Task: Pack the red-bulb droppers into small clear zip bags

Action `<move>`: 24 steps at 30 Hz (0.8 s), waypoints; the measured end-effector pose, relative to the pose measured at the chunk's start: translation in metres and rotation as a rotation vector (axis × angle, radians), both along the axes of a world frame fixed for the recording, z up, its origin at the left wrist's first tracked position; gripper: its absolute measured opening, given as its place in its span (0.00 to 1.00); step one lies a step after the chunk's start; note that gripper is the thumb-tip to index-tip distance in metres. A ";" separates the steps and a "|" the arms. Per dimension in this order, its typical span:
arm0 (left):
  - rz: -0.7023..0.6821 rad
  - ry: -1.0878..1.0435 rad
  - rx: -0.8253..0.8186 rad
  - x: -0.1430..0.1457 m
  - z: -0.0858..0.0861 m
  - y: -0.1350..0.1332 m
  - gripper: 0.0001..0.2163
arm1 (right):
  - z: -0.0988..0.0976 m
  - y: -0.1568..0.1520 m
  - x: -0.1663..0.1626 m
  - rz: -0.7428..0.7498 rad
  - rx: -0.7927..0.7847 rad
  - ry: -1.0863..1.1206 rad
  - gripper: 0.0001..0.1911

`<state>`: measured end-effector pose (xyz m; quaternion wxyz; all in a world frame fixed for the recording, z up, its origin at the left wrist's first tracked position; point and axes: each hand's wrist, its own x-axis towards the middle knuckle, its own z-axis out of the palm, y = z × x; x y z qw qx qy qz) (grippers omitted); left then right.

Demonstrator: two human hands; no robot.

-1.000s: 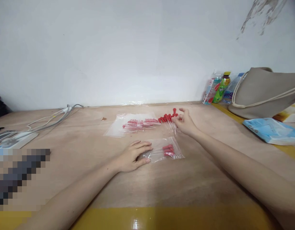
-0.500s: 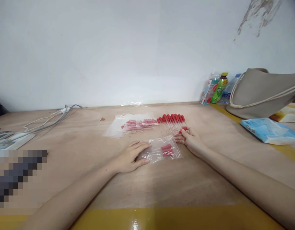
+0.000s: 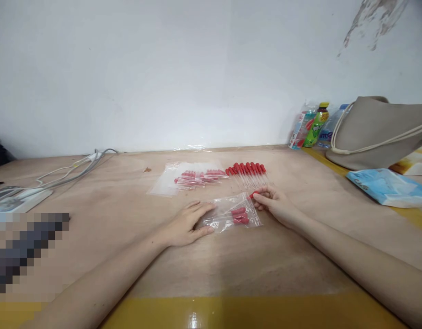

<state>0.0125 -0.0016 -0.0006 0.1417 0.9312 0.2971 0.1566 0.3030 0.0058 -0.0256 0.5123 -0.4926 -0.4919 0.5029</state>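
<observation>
A clear zip bag (image 3: pixel 222 224) lies flat on the table with a few red-bulbed droppers (image 3: pixel 240 215) inside. My left hand (image 3: pixel 192 222) rests on the bag's left end, fingers spread and thumb apart. Between thumb and fingertips, my right hand (image 3: pixel 270 203) pinches another dropper by its red bulb (image 3: pixel 253 194) at the bag's upper right corner. That dropper's thin stem is hard to make out against the plastic. Beyond the bag lies a row of loose red-bulbed droppers (image 3: pixel 247 169), stems toward me. Left of them are clear bags (image 3: pixel 166 180) and filled bags (image 3: pixel 197 177).
Cables and a power strip (image 3: pixel 29 201) lie at the left. On the right are bottles (image 3: pixel 317 125), a grey bag (image 3: pixel 378 132) with cords and a blue-and-white packet (image 3: pixel 385 186). A white wall (image 3: pixel 162 77) stands behind the table.
My right hand has brought the dropper left and slightly down, its bulb now at the bag's corner. The left hand stays in place on the bag.
</observation>
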 end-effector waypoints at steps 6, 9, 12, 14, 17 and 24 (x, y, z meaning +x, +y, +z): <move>0.000 -0.003 0.002 0.001 0.001 0.000 0.24 | -0.004 0.005 0.009 0.098 0.253 -0.454 0.13; 0.000 0.004 0.007 0.001 0.001 -0.001 0.24 | -0.002 0.006 0.002 0.091 0.350 -0.482 0.10; 0.003 0.009 0.012 0.001 0.001 -0.001 0.24 | -0.003 0.009 -0.005 0.052 0.331 -0.473 0.10; 0.001 0.008 0.010 0.001 0.001 -0.001 0.24 | -0.007 0.010 -0.007 0.027 0.344 -0.501 0.09; -0.001 0.005 0.003 0.001 0.001 -0.001 0.24 | -0.011 0.011 -0.006 0.068 0.423 -0.563 0.07; -0.005 0.029 0.015 0.001 0.000 0.001 0.23 | 0.007 0.022 0.005 0.073 0.298 -0.711 0.10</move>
